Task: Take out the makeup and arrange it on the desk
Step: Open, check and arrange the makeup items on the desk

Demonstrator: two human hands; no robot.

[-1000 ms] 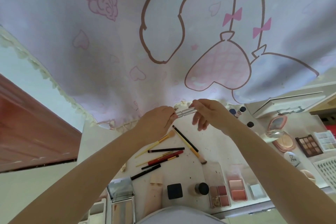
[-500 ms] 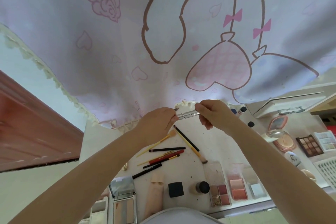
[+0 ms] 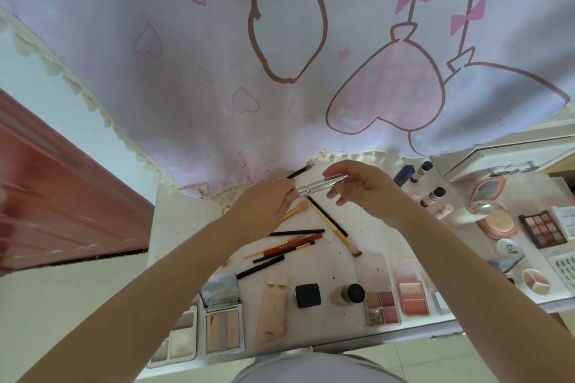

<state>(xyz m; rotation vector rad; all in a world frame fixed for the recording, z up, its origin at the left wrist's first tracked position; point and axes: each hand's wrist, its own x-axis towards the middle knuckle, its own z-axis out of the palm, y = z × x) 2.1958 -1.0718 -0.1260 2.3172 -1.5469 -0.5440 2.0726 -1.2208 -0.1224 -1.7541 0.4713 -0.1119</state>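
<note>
Above the back of the white desk [image 3: 186,227], my left hand [image 3: 264,202] grips the left end of a silver tube [image 3: 317,186]. The same hand also holds a thin black pencil [image 3: 300,172] that sticks out toward the curtain. My right hand [image 3: 364,193] holds the tube's right end, with its fingers curled loosely around it. On the desk below lie several brushes and pencils [image 3: 295,242]. Nearer the front edge are palettes [image 3: 222,320], a beige tube [image 3: 272,308], a black compact [image 3: 308,295], a small bottle [image 3: 350,293] and blush palettes [image 3: 412,292].
A pink cartoon-print curtain [image 3: 280,71] hangs over the desk's back edge. Small bottles [image 3: 432,196], round compacts [image 3: 494,218], an eyeshadow palette [image 3: 543,228] and a white box [image 3: 504,158] crowd the right side. A red-brown door [image 3: 62,196] is at the left.
My right hand's fingers have loosened and spread around the tube's end. The black pencil now shows past my left hand. Both hands stay at the same spot above the desk.
</note>
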